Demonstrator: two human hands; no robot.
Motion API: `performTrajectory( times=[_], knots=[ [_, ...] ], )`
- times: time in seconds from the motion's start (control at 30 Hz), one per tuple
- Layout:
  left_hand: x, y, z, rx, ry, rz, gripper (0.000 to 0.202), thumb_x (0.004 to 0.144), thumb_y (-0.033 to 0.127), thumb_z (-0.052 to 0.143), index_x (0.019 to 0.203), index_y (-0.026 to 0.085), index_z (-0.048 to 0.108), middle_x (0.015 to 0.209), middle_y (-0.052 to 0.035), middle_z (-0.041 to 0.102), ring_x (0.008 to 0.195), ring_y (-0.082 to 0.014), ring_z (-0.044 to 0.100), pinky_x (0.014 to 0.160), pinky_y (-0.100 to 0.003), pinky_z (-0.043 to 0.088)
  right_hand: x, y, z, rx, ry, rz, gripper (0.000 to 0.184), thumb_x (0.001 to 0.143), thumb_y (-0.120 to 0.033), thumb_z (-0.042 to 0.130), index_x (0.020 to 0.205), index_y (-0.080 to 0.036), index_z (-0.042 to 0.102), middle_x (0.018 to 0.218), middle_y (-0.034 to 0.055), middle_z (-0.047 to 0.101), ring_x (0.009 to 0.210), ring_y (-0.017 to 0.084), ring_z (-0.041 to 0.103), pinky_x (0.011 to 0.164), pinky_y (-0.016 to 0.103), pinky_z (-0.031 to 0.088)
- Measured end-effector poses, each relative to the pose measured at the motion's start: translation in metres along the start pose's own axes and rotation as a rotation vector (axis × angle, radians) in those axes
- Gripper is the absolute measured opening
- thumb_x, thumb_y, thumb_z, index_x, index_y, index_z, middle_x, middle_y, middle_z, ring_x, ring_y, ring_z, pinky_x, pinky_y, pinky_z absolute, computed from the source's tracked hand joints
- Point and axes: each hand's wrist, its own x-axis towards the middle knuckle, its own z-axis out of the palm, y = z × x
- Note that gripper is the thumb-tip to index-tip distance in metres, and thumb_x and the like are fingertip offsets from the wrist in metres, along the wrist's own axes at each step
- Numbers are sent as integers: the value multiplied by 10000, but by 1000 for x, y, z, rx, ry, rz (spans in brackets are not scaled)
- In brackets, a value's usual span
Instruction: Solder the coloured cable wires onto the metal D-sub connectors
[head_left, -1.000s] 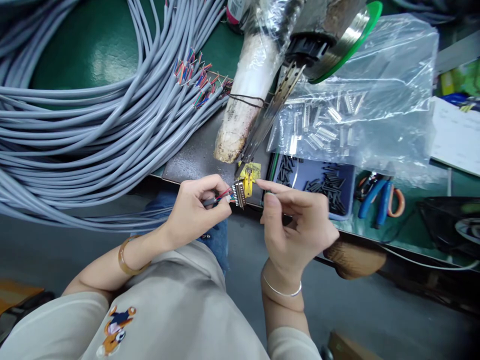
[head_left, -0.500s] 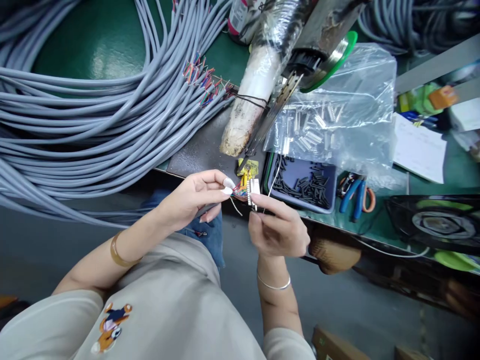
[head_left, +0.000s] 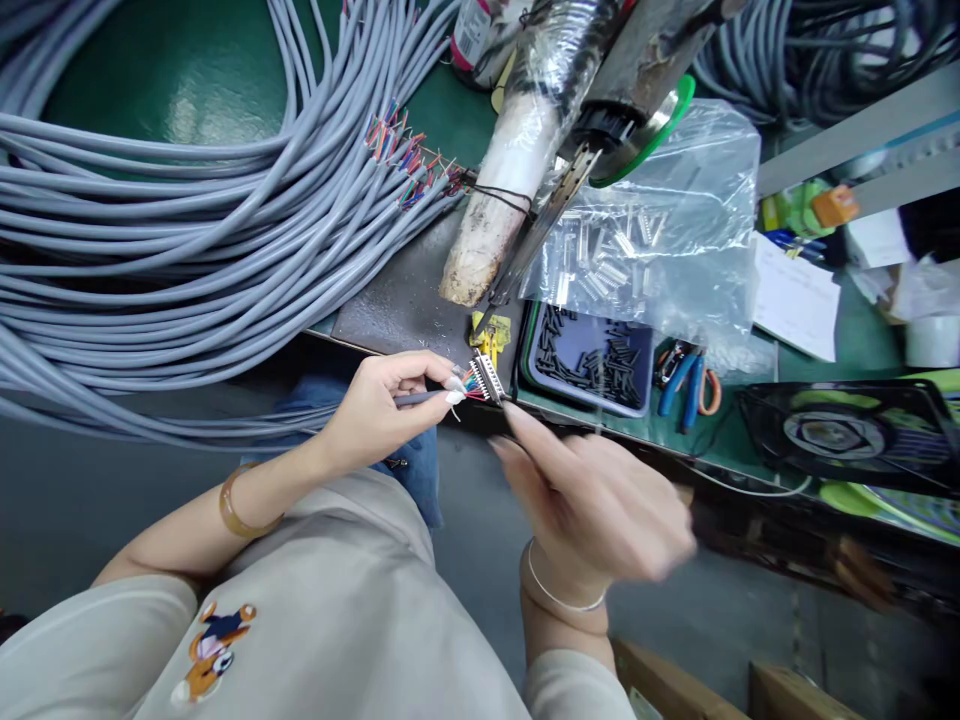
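Observation:
My left hand (head_left: 382, 405) is closed, pinching a grey cable (head_left: 420, 398) just behind its stripped end, with white coverings on the fingertips. Thin coloured wires (head_left: 472, 383) run from the cable into a metal multi-pin connector (head_left: 489, 378), held tilted just past the fingertips. My right hand (head_left: 592, 490) is smeared by motion. Its index finger points at the connector's near end and the thumb sits a little apart below; whether they touch the connector or hold something is unclear. Behind the connector a yellow clamp-like piece (head_left: 487, 342) lies at the bench edge, under a dark pointed metal tip.
Grey cables (head_left: 187, 240) with stripped ends fill the left. A plastic-wrapped arm (head_left: 487, 220) and a green-rimmed spool (head_left: 675, 130) overhang the bench. Rightward are a clear bag of connectors (head_left: 637, 240), a bin of small black pieces (head_left: 589, 360), blue-handled pliers (head_left: 686, 390) and a black fan (head_left: 840, 435).
My right hand has moved right and toward my body, away from its grip on the connector. The connector has tilted and shifted slightly left, still wired to the cable in my left hand.

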Motion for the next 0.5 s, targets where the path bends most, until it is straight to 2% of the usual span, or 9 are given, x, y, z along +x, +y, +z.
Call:
performTrajectory(
  times=[0.1,0.17,0.2,0.27,0.37,0.5],
  knots=[
    [-1,2,2,55,-31,45,55,766,157,723,789,109,740,867,-82,761,762,-114,668,669,-186,515,11,1,17,-135,-7,-165,207,931,-161,708,1137,-184,704,537,-76,500,473,96,352,499,306,286],
    [-1,2,1,54,-50,-9,84,761,189,730,787,110,727,818,-67,735,677,-93,622,598,-180,480,14,6,28,-73,-16,-174,113,935,-143,697,1045,-169,702,572,-61,576,484,90,412,509,290,313],
    [0,3,1,38,-58,-51,107,754,210,740,785,111,715,795,-56,717,631,-79,588,564,-177,461,14,9,30,-11,-3,-140,84,937,-144,691,1014,-178,698,608,-52,621,496,84,454,518,275,339],
    [1,3,-1,-13,-62,-128,148,739,238,762,774,115,686,770,-35,685,573,-55,532,526,-169,433,8,15,28,100,110,14,72,941,-152,676,985,-205,697,689,-42,688,515,74,523,527,244,384],
    [4,3,-3,-62,-24,-176,176,715,229,789,759,122,656,769,-22,669,587,-51,540,556,-166,456,-3,23,18,156,273,251,57,925,-225,690,978,-233,711,770,-24,728,541,90,594,516,235,431],
    [5,-1,-4,-40,36,-124,167,708,217,797,742,130,659,780,-31,686,644,-78,594,598,-175,498,-8,26,18,167,179,266,175,901,-382,729,997,-236,714,859,26,762,626,143,681,533,264,507]
  ],
)
